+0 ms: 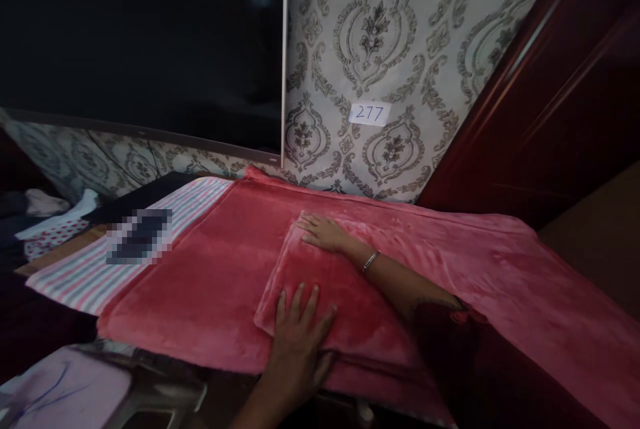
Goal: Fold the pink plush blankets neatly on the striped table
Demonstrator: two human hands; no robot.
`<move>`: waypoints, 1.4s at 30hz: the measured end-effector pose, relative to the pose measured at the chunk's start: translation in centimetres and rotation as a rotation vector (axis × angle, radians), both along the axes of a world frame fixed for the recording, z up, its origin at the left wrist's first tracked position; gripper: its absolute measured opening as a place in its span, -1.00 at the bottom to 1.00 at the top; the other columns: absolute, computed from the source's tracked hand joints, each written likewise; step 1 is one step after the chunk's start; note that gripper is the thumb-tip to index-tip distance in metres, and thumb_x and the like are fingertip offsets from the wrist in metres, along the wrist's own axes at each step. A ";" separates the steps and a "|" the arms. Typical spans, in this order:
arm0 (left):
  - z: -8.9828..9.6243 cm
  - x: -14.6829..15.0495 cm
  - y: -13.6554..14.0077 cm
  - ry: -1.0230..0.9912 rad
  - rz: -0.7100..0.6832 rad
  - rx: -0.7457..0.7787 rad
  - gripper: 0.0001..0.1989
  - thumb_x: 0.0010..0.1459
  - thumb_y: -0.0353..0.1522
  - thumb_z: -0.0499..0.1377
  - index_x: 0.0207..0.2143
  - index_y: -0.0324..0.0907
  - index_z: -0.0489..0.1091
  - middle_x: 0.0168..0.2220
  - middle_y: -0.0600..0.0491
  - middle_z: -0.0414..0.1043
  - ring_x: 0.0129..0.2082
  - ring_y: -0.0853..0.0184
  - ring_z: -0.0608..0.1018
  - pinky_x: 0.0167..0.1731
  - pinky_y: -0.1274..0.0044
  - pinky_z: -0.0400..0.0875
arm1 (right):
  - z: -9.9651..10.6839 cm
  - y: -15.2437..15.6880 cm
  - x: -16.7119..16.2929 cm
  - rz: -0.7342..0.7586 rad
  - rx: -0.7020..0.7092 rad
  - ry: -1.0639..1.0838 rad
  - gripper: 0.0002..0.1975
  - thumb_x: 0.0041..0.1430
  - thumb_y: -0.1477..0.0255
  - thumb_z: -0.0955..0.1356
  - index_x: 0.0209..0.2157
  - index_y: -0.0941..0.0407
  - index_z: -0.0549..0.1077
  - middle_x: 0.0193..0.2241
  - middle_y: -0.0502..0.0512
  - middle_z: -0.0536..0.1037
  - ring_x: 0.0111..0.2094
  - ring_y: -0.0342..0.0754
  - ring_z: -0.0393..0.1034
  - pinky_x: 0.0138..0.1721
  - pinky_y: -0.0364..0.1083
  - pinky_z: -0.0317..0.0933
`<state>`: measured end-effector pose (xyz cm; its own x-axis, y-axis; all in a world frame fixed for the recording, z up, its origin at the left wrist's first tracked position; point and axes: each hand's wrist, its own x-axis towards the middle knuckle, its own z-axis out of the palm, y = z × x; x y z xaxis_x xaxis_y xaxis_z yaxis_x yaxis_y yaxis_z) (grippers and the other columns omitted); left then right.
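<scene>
The left hand (296,332) lies palm down with its fingers spread wide, gripping nothing, on the folded part (333,279) of a red plush blanket (210,262), by that part's near left corner. The right hand (325,232) is also flat, its fingers loosely spread and grasping nothing, at the far left corner of the same folded part; a bracelet (371,260) circles its wrist and a dark sleeve (450,342) covers the forearm.

The step in hand looks like pressing and smoothing the doubled cloth. The next move seems to call for light, even pressure from both palms, drawn along the fold so its layers lie level without dragging the cloth beneath.

The blanket covers most of the table (57,258), reaching the far edge by the wall and hanging at the near edge; creases show beyond the right forearm. Toward the table's left end, a striped cloth (83,279) shows beside the blanket, with a pixelated dark patch (140,236) on it that I cannot identify. Past the far edge are a screen (140,36), patterned wallpaper (375,29) bearing a "277" label (370,113), and a dark red panel (525,102). Below the near left corner stands a stool (70,386)
</scene>
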<state>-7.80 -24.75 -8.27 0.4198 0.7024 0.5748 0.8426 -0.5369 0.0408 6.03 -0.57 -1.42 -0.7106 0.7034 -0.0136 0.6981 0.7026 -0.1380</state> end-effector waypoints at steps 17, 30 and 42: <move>0.2 -0.1 0.2 -0.062 -0.002 -0.003 -0.32 0.06 -0.24 0.28 0.27 0.05 0.30 0.37 -0.09 0.15 0.36 -0.11 0.13 0.28 -0.04 -0.10 | 2.3 -0.3 -1.0 -0.210 -0.039 0.061 -0.38 0.44 0.14 0.12 0.42 0.09 0.03 0.43 0.26 -0.04 0.42 0.26 -0.16 0.34 0.38 -0.16; 2.6 -0.8 1.2 0.010 0.013 -0.173 -0.40 0.17 -0.13 0.21 0.26 0.03 0.33 0.35 -0.11 0.20 0.32 -0.15 0.24 0.22 -0.08 0.08 | 2.4 -19.9 14.5 -0.169 0.006 0.114 -0.43 0.40 0.04 0.17 0.34 -0.09 0.20 0.42 0.06 0.05 0.44 0.14 -0.20 0.38 0.30 -0.29; 12.8 13.4 12.5 0.183 -0.770 -0.762 -0.47 0.43 -0.11 -0.18 0.37 0.01 0.11 0.41 0.03 0.09 0.42 0.22 0.09 0.38 0.14 -0.18 | -1.6 -20.9 15.4 -0.202 0.078 0.270 -0.41 0.38 0.15 0.26 0.38 -0.12 0.11 0.37 0.07 0.19 0.41 0.10 -0.12 0.39 0.26 -0.33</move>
<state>5.57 -12.24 4.49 0.9329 0.3598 -0.0146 0.3196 -0.8087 0.4938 21.46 -21.48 -3.04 -0.5276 0.8217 0.2156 0.7695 0.5698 -0.2885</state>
